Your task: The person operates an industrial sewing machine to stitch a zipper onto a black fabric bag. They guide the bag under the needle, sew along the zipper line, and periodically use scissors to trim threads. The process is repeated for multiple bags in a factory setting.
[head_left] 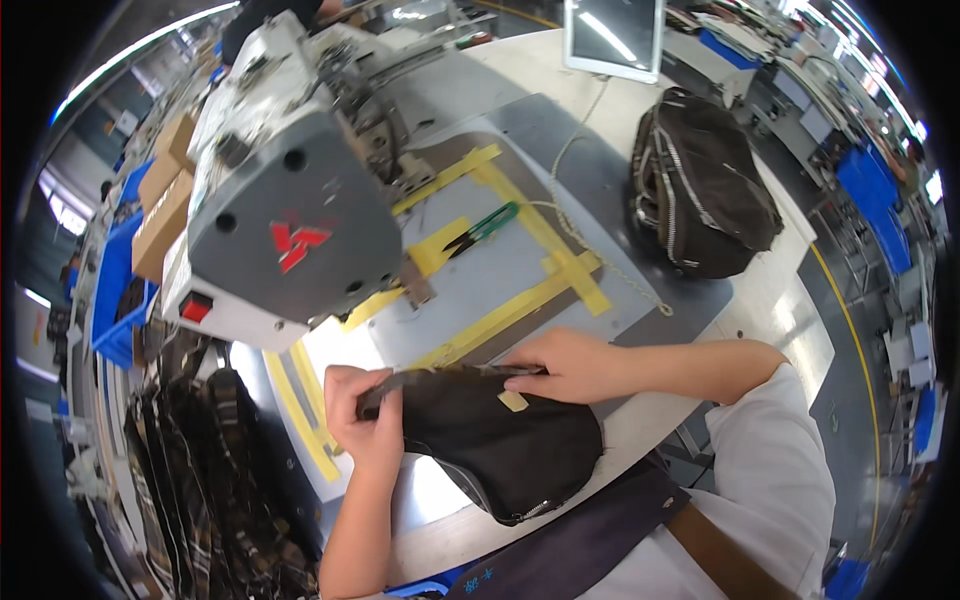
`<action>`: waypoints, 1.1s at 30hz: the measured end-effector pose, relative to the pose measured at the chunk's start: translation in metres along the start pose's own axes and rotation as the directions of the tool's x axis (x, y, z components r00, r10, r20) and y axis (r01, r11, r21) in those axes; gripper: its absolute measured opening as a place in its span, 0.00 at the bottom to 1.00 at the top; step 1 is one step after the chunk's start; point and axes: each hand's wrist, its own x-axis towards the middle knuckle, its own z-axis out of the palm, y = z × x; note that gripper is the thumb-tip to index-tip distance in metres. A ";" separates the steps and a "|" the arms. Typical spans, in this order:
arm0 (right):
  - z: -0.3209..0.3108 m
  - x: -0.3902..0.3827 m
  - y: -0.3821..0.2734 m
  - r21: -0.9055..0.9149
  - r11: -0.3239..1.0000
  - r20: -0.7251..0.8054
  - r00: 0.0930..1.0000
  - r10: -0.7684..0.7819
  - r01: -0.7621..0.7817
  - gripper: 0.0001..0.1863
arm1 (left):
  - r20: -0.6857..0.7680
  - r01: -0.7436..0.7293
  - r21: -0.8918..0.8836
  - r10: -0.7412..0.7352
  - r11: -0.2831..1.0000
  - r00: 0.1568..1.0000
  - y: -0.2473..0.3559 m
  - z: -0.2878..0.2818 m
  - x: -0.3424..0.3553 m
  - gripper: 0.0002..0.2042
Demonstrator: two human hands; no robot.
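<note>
I hold a dark fabric bag piece (500, 450) with a zipper along its curved edge and a small yellow patch on it, at the table's front edge. My left hand (365, 405) pinches a dark strip along its upper left edge. My right hand (555, 365) grips the upper right edge, fingers closed on it. Above them stands a sewing machine (270, 200) with a grey head. Green thread snips (485, 227) lie on the work plate among yellow tape strips (510, 322), beside a pale cord (630, 285).
A dark zippered bag (700, 185) sits at the right, below a white-framed tablet (610, 35). Camouflage fabric pieces (195, 460) hang at the left, near blue bins (120, 290) and cardboard boxes (160, 225). An aisle with a yellow floor line runs along the right.
</note>
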 end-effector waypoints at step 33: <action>-0.065 0.042 0.022 -0.749 0.656 -0.261 0.866 -0.426 0.097 0.17 | 0.443 -0.298 0.024 0.257 0.954 0.859 0.011 -0.001 -0.001 0.09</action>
